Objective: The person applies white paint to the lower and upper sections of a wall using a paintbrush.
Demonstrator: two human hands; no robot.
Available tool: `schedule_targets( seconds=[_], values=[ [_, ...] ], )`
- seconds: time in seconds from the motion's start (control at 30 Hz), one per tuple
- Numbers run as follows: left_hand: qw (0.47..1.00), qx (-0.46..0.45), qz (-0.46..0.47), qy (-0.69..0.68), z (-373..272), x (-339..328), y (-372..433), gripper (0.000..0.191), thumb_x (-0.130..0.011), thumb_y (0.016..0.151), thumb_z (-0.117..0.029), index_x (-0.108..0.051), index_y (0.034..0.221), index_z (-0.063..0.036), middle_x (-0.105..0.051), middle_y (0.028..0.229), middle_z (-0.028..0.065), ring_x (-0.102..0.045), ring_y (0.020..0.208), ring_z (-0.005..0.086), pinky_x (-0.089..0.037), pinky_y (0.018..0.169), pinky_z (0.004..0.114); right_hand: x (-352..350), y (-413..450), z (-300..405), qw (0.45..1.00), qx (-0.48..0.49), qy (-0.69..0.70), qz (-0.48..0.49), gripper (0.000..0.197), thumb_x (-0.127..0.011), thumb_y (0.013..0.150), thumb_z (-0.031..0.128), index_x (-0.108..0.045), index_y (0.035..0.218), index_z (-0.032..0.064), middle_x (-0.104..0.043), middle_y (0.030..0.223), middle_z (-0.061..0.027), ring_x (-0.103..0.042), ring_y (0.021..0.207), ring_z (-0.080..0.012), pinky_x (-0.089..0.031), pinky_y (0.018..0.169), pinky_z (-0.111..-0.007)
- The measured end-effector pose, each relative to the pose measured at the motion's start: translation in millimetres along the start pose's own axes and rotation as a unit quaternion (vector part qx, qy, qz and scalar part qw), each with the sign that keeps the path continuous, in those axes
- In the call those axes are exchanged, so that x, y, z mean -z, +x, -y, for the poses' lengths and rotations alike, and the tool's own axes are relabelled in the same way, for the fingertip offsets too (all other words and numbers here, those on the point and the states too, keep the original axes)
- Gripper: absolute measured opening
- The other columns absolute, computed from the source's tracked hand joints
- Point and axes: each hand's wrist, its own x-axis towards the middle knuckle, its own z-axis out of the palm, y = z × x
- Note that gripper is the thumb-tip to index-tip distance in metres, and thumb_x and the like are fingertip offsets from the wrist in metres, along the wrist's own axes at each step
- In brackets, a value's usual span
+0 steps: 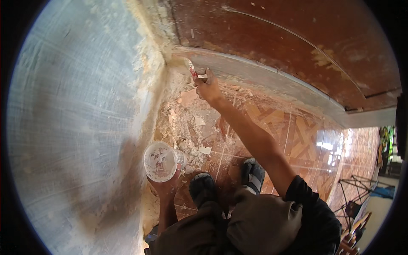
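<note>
My right hand (208,86) grips a small hand tool with a red handle (193,70), which is spotted with white. The tool reaches the foot of the corner, where the grey base strip (229,65) meets the wall. Its working end blends into the pale surface there, so I cannot tell its kind. Low by the left wall, my left hand (164,188) holds a translucent plastic tub (160,162), tilted so that its mouth faces up at me. Pale and reddish residue coats the inside of the tub.
A bluish-grey wall (76,105) rises on the left, and a worn red-brown panel (264,35) stands ahead. Flakes and crumbled plaster (200,121) cover the tiled floor (299,143) near the corner. My dark shoes (202,188) stand close by. A folding metal frame (350,194) is at right.
</note>
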Motion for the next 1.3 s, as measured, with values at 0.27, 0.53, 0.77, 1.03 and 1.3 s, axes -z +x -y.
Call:
schedule_targets(
  seconds=[0.27,0.53,0.77,1.03,1.3],
  values=[
    [0.991,-0.027,0.094,-0.089,4,-31,10,0.064,-0.076,0.065,0.001,-0.047,0.122,0.0020,-0.057,0.113,0.0105,-0.056,0.101,0.0203,-0.045,0.091,0.036,128,-75,-40,0.993,0.034,0.036,-0.103,0.023,-0.050,0.095,0.015,-0.044,0.114,0.0033,-0.051,0.073,-0.0021,-0.048,0.060,-0.0080,-0.040,0.051,-0.024],
    [0.981,-0.032,0.176,-0.076,26,-39,5,0.066,-0.077,0.065,0.003,-0.046,0.123,0.0023,-0.056,0.114,0.0112,-0.056,0.102,0.0205,-0.046,0.090,0.035,127,-71,-62,0.942,-0.040,-0.050,-0.329,0.020,-0.046,0.096,0.018,-0.045,0.113,0.0079,-0.052,0.081,-0.0031,-0.046,0.060,-0.0072,-0.037,0.046,-0.020],
    [0.997,-0.029,0.071,-0.030,20,-7,13,0.068,-0.075,0.065,0.003,-0.045,0.125,0.0020,-0.055,0.117,0.0110,-0.054,0.104,0.0212,-0.045,0.092,0.035,-44,-49,-49,0.985,0.114,-0.048,-0.119,0.023,-0.044,0.092,0.007,-0.040,0.112,-0.0019,-0.057,0.079,-0.0291,-0.055,0.071,-0.0474,-0.043,0.061,-0.047],
    [0.997,-0.041,0.054,-0.037,21,-12,20,0.065,-0.072,0.069,0.000,-0.043,0.127,0.0023,-0.053,0.119,0.0114,-0.054,0.105,0.0217,-0.045,0.091,0.036,111,-25,-50,0.984,0.109,-0.144,0.001,0.022,-0.049,0.093,0.011,-0.051,0.115,0.0096,-0.063,0.086,-0.0132,-0.061,0.070,-0.0184,-0.048,0.058,-0.034],
    [0.963,-0.068,0.190,-0.177,89,-69,38,0.075,-0.083,0.061,-0.007,-0.045,0.125,0.0010,-0.053,0.119,0.0119,-0.054,0.109,0.0228,-0.044,0.094,0.037,257,-154,-23,0.987,-0.019,-0.069,-0.146,0.024,-0.052,0.093,0.013,-0.053,0.114,0.0022,-0.054,0.071,-0.0005,-0.044,0.053,-0.0062,-0.036,0.049,-0.022]
  ],
)
